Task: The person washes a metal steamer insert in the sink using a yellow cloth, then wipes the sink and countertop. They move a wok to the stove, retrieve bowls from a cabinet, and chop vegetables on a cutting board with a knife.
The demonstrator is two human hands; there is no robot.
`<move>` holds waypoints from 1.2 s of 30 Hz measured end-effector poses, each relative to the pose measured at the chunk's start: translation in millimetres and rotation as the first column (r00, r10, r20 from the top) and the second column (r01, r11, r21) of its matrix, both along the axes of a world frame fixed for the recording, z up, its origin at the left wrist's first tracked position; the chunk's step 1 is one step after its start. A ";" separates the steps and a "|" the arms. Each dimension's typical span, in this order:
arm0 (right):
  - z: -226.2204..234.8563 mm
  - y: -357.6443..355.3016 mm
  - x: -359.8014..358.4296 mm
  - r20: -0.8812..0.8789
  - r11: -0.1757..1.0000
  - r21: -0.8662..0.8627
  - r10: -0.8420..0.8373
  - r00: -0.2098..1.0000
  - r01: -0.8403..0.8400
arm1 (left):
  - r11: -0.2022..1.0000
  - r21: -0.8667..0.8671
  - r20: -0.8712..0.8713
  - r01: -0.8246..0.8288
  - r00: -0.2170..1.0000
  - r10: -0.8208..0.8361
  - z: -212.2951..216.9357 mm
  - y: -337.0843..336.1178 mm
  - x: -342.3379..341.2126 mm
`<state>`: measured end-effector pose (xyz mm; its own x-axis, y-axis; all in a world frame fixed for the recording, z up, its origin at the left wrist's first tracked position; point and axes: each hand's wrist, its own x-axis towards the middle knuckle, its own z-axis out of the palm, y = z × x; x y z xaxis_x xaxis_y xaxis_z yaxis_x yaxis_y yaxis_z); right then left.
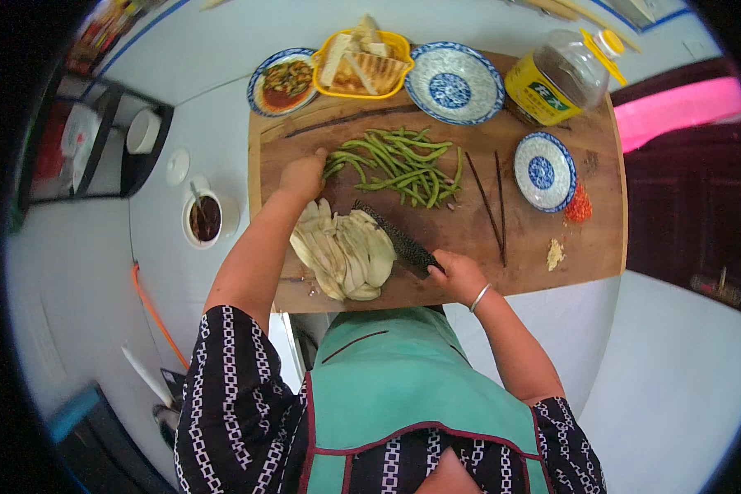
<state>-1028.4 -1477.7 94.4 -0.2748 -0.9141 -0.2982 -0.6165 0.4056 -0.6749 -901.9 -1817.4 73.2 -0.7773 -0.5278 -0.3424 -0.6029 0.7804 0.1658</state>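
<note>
- A pile of pale sliced vegetable (346, 251), likely eggplant strips, was seen just left of the frame's centre, on the wooden cutting board (436, 239).
- The slices were judged soft, light and a little slippery; a gathered hold from the sides would have suited them better than a pinch on one strip.
- A dark textured cleaver (397, 239) was laid with its blade against the right edge of the pile, angled down toward the lower right.
- The right hand (457, 276) was closed around the cleaver's handle, wrist bent, a silver bangle (479, 297) worn on it.
- The left hand (303, 175) was stretched up and away from the pile, curled fingers set down on the near end of the green beans (399, 165); whether any were gripped could not be told.
- The beans were judged firm, snappy and easily bunched.
- Dark chopsticks (490, 202) and a small blue-patterned bowl (543, 171) were noted right of centre.
</note>
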 end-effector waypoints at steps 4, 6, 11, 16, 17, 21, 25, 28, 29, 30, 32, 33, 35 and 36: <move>4.2 0.0 6.5 0.043 0.998 0.043 -0.048 0.998 0.046 | 0.982 -0.062 -0.148 0.177 0.972 -0.184 -12.4 -12.4 -34.6; 9.3 -0.4 7.7 0.030 0.997 0.029 -0.068 0.997 0.067 | 0.979 -0.069 -0.283 0.194 0.937 -0.206 -7.1 -0.8 -61.9; 5.9 -7.8 5.8 -0.076 0.990 -0.078 -0.125 0.989 0.119 | 0.979 0.158 -0.481 -0.131 0.855 0.192 49.0 19.8 -59.0; 14.4 -39.5 -26.2 -0.289 0.992 -0.076 -0.121 0.950 0.103 | 0.901 0.236 -0.584 -0.363 0.689 0.430 34.7 27.2 53.1; 12.7 -45.2 -36.1 -0.312 0.989 -0.112 -0.131 0.941 0.101 | 0.875 0.282 -0.579 -0.394 0.657 0.483 32.8 38.7 72.6; 12.5 -45.4 -56.6 -0.349 0.984 -0.146 -0.147 0.926 0.101 | 0.746 0.426 -0.542 -0.512 0.515 0.664 7.0 96.8 127.9; 14.6 -15.0 -24.9 -0.272 0.985 -0.147 -0.129 0.953 0.091 | 0.622 0.419 -0.381 -0.661 0.494 0.781 -9.9 148.2 163.5; 5.9 7.6 5.4 -0.244 0.977 -0.134 -0.192 0.951 0.163 | 0.673 0.405 -0.346 -0.619 0.578 0.739 5.3 171.6 162.5; 5.8 11.9 14.9 -0.231 0.973 -0.121 -0.219 0.948 0.195 | 0.769 0.335 -0.400 -0.544 0.657 0.639 5.8 174.9 161.5; 6.5 15.2 24.2 -0.245 0.967 -0.079 -0.253 0.936 0.240 | 0.851 0.260 -0.445 -0.457 0.725 0.525 6.2 177.1 160.3; 7.1 16.5 33.7 -0.208 0.941 -0.227 -0.300 0.931 0.253 | 0.963 0.168 -0.498 -0.210 0.825 0.267 11.9 184.0 150.6; 7.4 16.4 39.1 -0.187 0.920 -0.297 -0.318 0.929 0.255 | 0.987 0.152 -0.518 -0.056 0.846 0.128 18.7 186.3 139.6; 17.0 9.2 49.8 -0.156 0.914 -0.298 -0.330 0.931 0.274 | 0.979 0.136 -0.496 0.152 0.866 -0.065 18.4 191.1 127.7; 24.0 4.0 54.0 -0.139 0.910 -0.302 -0.336 0.932 0.283 | 0.969 0.140 -0.455 0.204 0.882 -0.120 17.3 193.2 124.0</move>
<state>-974.4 -1473.7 118.5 -0.5825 -0.8121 0.0328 -0.6135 0.4128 -0.6732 -777.9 -1624.2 90.5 -0.9386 -0.3444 -0.0208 -0.3025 0.7925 0.5295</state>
